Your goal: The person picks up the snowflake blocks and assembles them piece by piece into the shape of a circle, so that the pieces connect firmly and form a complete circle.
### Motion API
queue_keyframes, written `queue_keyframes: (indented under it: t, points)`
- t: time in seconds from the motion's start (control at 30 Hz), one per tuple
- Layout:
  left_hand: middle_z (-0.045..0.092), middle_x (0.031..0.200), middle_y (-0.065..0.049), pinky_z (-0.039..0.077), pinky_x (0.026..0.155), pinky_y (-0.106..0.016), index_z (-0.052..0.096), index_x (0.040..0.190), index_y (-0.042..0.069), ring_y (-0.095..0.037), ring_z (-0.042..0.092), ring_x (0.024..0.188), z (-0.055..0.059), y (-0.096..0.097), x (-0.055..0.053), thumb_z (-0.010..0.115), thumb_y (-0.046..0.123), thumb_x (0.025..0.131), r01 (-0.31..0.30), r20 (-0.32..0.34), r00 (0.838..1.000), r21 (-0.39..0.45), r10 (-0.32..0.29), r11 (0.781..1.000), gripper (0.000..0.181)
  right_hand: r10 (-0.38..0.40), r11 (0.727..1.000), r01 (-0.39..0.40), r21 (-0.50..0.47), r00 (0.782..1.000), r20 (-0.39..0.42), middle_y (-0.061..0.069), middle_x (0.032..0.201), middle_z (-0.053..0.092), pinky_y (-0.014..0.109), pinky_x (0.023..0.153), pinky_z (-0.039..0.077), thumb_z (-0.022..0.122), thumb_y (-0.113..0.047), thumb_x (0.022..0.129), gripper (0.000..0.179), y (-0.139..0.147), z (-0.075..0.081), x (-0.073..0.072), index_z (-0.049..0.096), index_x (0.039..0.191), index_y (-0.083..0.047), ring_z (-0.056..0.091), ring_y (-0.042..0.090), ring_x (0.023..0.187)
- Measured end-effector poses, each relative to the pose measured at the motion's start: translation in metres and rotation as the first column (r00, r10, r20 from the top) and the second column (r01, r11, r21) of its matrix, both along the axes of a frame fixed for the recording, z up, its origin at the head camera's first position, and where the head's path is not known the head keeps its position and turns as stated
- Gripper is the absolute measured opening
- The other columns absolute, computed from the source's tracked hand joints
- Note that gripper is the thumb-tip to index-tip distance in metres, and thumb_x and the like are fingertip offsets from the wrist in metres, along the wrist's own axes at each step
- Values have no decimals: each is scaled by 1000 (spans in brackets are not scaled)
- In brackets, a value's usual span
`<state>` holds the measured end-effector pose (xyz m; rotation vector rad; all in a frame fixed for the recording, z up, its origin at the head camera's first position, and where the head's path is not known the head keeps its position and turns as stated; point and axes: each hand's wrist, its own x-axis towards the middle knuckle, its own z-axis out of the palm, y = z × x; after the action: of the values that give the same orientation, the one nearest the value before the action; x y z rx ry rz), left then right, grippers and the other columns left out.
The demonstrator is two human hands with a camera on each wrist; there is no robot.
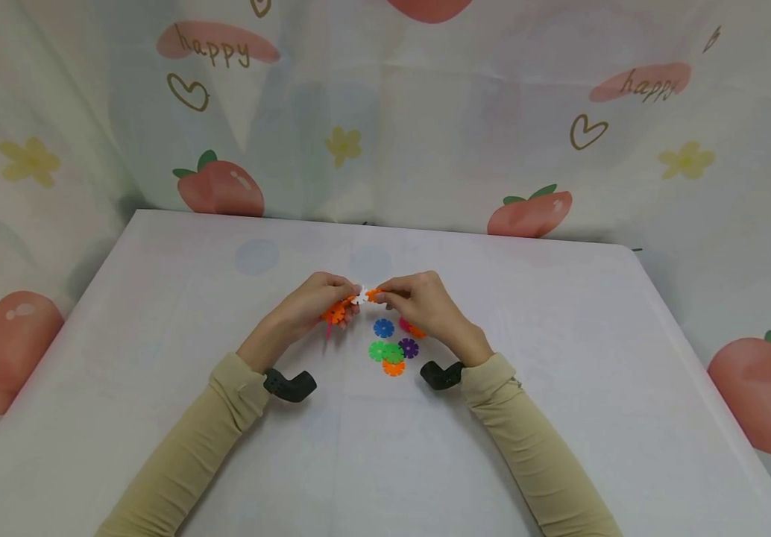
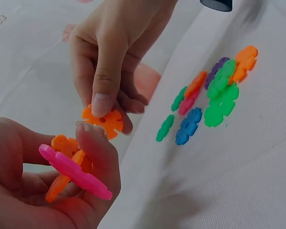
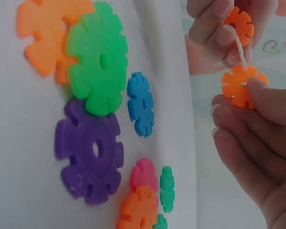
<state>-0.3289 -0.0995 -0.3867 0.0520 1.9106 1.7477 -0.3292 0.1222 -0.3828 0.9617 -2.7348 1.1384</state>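
Note:
Over the table, my left hand (image 1: 312, 304) holds a cluster of interlocked plastic snowflake discs. In the left wrist view, a pink disc (image 2: 76, 171) crosses orange ones within that hand. A white disc (image 3: 240, 47) shows edge-on in the right wrist view, between my left fingers and another orange disc (image 3: 238, 90). My right hand (image 1: 429, 304) pinches this orange disc between thumb and fingers, its rim meeting the white disc's edge. Part of the cluster is hidden by the left fingers.
Loose discs lie on the white table (image 1: 560, 418) below the hands: blue (image 1: 383, 328), purple (image 1: 408, 348), green (image 1: 377, 351), orange (image 1: 394, 368) and pink ones, some overlapping. Black wrist devices (image 1: 291, 386) sit on both wrists. A fruit-printed curtain (image 1: 426, 149) hangs behind the table.

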Motion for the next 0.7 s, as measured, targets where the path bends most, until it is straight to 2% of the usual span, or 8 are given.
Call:
queue_keyframes:
  t: [0.37, 0.7]
  points:
    - [60, 77, -6, 54, 58, -20, 63, 117, -13, -12, 54, 59, 1, 3, 3, 51, 17, 109, -11, -15, 1000, -42, 10, 999, 34, 49, 999, -47, 26, 995, -90, 14, 89, 79, 32, 69, 62, 72, 0, 93, 11, -2, -1, 0, 80, 101, 3, 73, 21, 73]
    - [62, 80, -8, 53, 59, -19, 63, 122, -11, -12, 54, 60, -1, 2, 1, 51, 18, 109, -31, 12, 999, -35, 31, 999, 34, 13, 1000, -14, -25, 998, -53, 12, 87, 79, 32, 69, 62, 74, -4, 93, 11, -4, -7, 0, 80, 100, 2, 74, 19, 71]
